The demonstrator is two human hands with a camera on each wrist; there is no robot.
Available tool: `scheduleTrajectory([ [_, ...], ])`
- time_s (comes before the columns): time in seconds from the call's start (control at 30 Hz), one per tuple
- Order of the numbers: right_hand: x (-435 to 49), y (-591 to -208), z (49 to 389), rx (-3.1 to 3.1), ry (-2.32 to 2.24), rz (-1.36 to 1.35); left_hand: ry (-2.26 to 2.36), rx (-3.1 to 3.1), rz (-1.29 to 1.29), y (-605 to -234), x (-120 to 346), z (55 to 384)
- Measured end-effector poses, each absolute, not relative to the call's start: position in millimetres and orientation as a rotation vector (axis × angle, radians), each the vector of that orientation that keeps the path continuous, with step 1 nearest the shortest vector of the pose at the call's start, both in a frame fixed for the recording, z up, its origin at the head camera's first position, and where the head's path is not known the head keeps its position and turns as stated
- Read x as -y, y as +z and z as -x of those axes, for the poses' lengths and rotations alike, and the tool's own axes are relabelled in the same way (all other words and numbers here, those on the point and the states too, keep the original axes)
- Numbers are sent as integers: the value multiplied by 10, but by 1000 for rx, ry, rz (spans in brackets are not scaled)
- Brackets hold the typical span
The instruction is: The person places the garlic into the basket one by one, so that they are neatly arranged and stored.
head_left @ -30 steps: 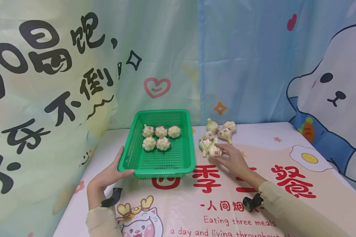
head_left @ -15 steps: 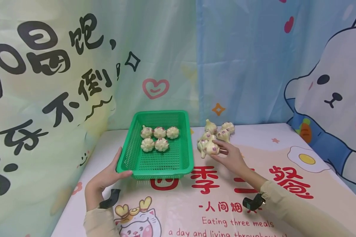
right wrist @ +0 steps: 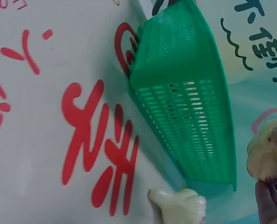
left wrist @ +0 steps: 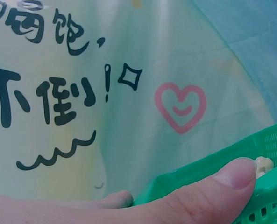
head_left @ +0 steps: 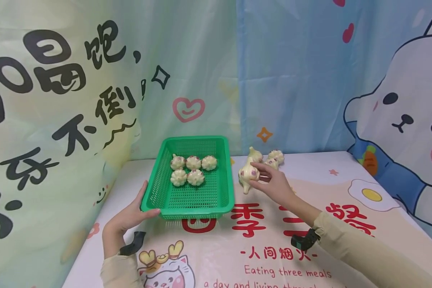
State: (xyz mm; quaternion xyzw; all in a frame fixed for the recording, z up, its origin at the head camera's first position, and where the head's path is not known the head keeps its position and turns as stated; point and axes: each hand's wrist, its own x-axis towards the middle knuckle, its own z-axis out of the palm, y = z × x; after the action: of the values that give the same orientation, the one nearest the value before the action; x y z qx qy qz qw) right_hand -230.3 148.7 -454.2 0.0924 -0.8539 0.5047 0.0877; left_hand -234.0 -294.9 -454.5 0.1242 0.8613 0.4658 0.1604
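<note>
My left hand (head_left: pixel 131 214) holds the near left corner of a green plastic basket (head_left: pixel 196 212), thumb over the rim and fingers along its outer left side. Several garlic bulbs (head_left: pixel 196 177) sit inside in two rows. To the right of the basket, my right hand (head_left: pixel 277 185) pinches a garlic bulb (head_left: pixel 250 171) between thumb and fingertips. That bulb (right wrist: pixel 264 156) shows raised at the right edge of the right wrist view. Below it, another garlic bulb (right wrist: pixel 182 207) lies on the table, mostly hidden behind it in the head view.
Behind the right hand lie more garlic bulbs (head_left: pixel 275 156), close to the back curtain (head_left: pixel 291 88). A printed cloth (head_left: pixel 345 208) with red lettering covers the table. Dark wrist cameras (head_left: pixel 306 240) are strapped on both wrists.
My right hand has lifted a garlic bulb from the pile and moved it slightly left and up, over the others. The left hand keeps its place on the basket.
</note>
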Motion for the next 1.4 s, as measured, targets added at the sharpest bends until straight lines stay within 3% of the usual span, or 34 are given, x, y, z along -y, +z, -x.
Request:
scheduleTrajectory([
  [0.7, -1067, -4230, 2824, 2724, 1492, -410, 1282, -2464, -332, -4534, 2959, 2351],
  [1.1, -793, -4227, 3179, 2821, 1343, -536, 1304, -2455, -338, -4554, 2957, 2350],
  [1.4, -651, -4232, 3319, 2874, 1228, -481, 1323, -2445, -364, -4572, 2961, 2354],
])
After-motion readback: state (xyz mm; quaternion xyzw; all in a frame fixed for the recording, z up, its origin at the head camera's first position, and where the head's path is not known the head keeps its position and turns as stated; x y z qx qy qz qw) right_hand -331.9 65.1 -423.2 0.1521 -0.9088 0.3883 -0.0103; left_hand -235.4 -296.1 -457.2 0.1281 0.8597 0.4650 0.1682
